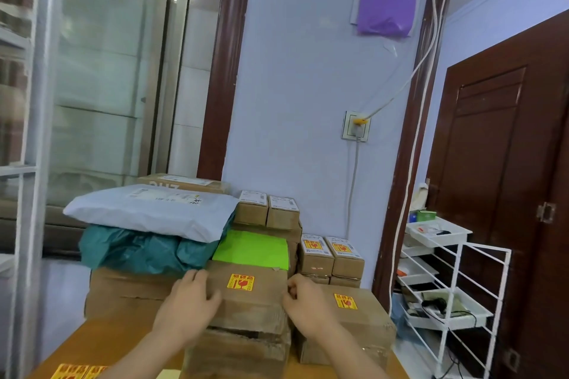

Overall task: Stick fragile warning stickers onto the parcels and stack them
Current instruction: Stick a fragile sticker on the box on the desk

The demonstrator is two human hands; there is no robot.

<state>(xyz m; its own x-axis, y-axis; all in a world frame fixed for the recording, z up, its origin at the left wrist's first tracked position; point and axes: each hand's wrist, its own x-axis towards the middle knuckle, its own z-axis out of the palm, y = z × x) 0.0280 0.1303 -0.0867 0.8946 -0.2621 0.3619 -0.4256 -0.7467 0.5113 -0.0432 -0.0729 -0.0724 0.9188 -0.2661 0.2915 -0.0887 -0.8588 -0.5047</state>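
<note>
Mid-task, stacking phase. Person's left hand (192, 298) has its fingers curled over the left edge of a brown cardboard parcel with a yellow-and-red fragile sticker (251, 294); right hand (303, 301) is bent against that parcel's right edge, fingers curled at the corner. Looks clamped between both hands, though the right-hand contact is partly hidden. That parcel sits on top of another worn brown carton (237, 351), centre front of the wooden table (92, 344).

Done, judging by visible labels: four stickered parcels.
- the held one
- a wide brown box to the right (348, 323), sticker on top
- two small brown boxes (331, 257) behind it, each stickered, stacked on lower boxes

Left, as far as visible:
- two small brown boxes further back (266, 211), shipping labels only, no fragile sticker seen
- a grey poly mailer (147, 212) on a teal plastic bag (138, 248)
- a flat carton behind them (184, 183)
- a bright green flat packet (252, 251)
- large brown cartons at left (129, 292)

Sheet of spare yellow fragile stickers (77, 372) at the near table edge, at least two showing; rest cut off by the frame.
</note>
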